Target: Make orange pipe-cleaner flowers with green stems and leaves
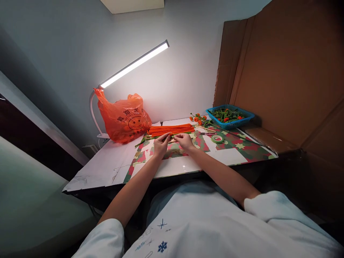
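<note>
My left hand (160, 145) and my right hand (184, 141) meet over the table, thumbs and fingertips pinched together. Between them shows a small bit of orange pipe cleaner (171, 134), mostly covered by the fingers. Just behind lies a bundle of long orange pipe cleaners (172, 129). Green stems lie beside the bundle, partly hidden by my hands. To the right of my right hand are a roll of green tape (217, 139) and a thin, dark pen-like tool (207, 133).
A blue basket (230, 124) of green and orange pieces stands at the back right, beside orange flowers (198, 118). An orange plastic bag (125, 120) hangs by the lit lamp (134, 64) at the left. Tall cardboard (279, 71) walls the right side.
</note>
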A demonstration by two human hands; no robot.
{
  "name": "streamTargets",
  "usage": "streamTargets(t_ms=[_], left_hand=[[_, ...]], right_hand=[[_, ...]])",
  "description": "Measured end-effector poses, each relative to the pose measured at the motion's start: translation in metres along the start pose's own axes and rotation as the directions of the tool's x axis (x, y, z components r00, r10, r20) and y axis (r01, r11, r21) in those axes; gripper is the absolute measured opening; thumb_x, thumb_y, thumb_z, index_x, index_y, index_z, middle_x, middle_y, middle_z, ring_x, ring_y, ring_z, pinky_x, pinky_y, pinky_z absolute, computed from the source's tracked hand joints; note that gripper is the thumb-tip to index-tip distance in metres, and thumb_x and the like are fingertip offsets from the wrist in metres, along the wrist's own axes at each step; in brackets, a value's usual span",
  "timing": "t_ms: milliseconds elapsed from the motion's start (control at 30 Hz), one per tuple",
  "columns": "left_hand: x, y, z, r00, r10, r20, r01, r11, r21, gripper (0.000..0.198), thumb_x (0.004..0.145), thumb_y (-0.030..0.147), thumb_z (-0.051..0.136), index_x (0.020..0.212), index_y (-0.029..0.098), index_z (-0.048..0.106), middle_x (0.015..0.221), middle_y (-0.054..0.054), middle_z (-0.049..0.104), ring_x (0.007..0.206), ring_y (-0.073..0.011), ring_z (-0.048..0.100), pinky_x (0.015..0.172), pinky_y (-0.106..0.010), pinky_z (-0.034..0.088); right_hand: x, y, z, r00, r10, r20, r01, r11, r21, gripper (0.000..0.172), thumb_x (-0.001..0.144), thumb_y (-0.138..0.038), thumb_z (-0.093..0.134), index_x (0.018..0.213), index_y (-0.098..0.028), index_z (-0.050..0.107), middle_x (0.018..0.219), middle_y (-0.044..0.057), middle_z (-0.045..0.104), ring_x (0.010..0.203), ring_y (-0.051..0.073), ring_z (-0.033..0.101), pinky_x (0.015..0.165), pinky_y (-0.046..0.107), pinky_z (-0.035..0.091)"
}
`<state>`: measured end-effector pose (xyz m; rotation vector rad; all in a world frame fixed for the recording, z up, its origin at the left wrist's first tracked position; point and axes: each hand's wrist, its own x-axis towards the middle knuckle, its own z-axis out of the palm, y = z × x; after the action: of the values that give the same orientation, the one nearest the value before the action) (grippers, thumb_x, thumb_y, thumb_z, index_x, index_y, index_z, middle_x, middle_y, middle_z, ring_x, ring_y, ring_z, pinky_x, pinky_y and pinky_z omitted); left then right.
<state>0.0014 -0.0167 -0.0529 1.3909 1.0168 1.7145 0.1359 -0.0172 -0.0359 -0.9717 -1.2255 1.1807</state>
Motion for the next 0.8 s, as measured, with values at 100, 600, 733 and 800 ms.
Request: streamTargets(t_ms=[100, 600, 733, 800], left_hand=[[-0.003, 0.002, 0.002, 0.997, 0.077, -0.024, -0.076, 0.995, 0.060, 0.025, 0.069, 0.034, 0.076, 0.088, 0.019, 0.075, 0.088, -0.005, 0.075, 0.081, -0.0185, 0.069, 0.079, -0.032, 0.056], [0.004, 0.007, -0.001, 0.967, -0.256, 0.007, 0.251, 0.943, -0.219, 0.045, 0.052, 0.037, 0.087, 0.082, 0.014, 0.061, 0.072, -0.003, 0.071, 0.065, -0.0144, 0.069, 0.074, -0.031, 0.055], [0.005, 0.008, -0.001, 0.947, -0.322, 0.016, 0.318, 0.922, -0.223, 0.051, 0.051, 0.036, 0.088, 0.084, 0.015, 0.057, 0.065, 0.000, 0.067, 0.058, -0.0117, 0.065, 0.064, -0.026, 0.052], [0.005, 0.008, -0.002, 0.944, -0.329, 0.005, 0.322, 0.923, -0.212, 0.052, 0.052, 0.036, 0.088, 0.085, 0.016, 0.054, 0.063, 0.002, 0.065, 0.055, -0.0102, 0.063, 0.062, -0.024, 0.050]], right_hand=[[0.000, 0.001, 0.000, 0.957, 0.256, 0.138, -0.275, 0.950, 0.147, 0.024, 0.074, -0.034, 0.071, 0.065, -0.017, 0.058, 0.059, 0.000, 0.053, 0.053, 0.010, 0.043, 0.053, 0.025, 0.039], [0.001, -0.007, -0.014, 0.866, -0.486, 0.114, 0.490, 0.783, -0.384, 0.010, 0.081, -0.018, 0.057, 0.083, -0.019, 0.067, 0.088, 0.005, 0.062, 0.083, 0.018, 0.056, 0.078, 0.031, 0.044], [0.004, -0.002, -0.017, 0.786, -0.565, 0.252, 0.606, 0.619, -0.500, 0.011, 0.085, -0.020, 0.058, 0.079, -0.019, 0.068, 0.083, 0.005, 0.060, 0.082, 0.019, 0.055, 0.074, 0.031, 0.043], [0.005, 0.000, -0.017, 0.780, -0.574, 0.250, 0.605, 0.588, -0.537, 0.012, 0.085, -0.021, 0.059, 0.076, -0.019, 0.067, 0.081, 0.004, 0.060, 0.078, 0.018, 0.054, 0.071, 0.031, 0.042]])
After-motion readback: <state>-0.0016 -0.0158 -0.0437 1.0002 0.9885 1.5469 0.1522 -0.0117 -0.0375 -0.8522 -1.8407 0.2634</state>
